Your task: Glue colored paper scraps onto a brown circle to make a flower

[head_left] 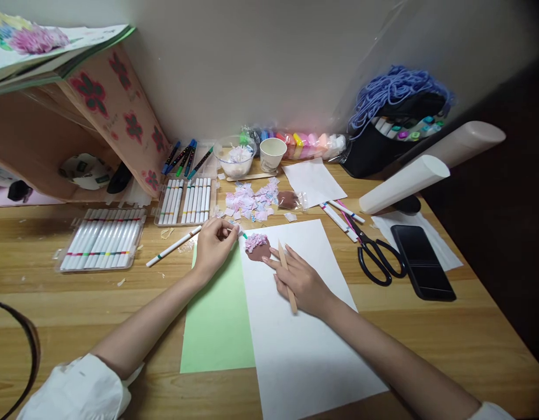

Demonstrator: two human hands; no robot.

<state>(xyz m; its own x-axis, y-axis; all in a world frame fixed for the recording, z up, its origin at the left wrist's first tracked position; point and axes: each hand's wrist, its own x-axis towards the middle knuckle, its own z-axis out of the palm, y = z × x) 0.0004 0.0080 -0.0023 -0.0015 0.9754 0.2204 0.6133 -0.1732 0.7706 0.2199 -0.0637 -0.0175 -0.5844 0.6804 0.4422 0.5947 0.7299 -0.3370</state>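
Observation:
A brown clay shape [259, 251] topped with pink paper bits lies on a white sheet [296, 326] on the wooden desk. My left hand [212, 246] is closed on a thin green-tipped stick whose tip reaches the shape's upper left. My right hand [301, 282] rests on the white sheet just right of the shape, fingers round a wooden stick [287, 277], the forefinger stretched toward the clay. A green sheet [217, 326] lies under the white one on its left.
A pile of pink paper scraps [251, 201] lies behind the sheets, with a bowl [235, 156], a paper cup [272, 154] and clay packs [313, 143]. Marker trays [101, 238] sit left; scissors [374, 252], a phone [422, 261] and a lamp [403, 184] sit right.

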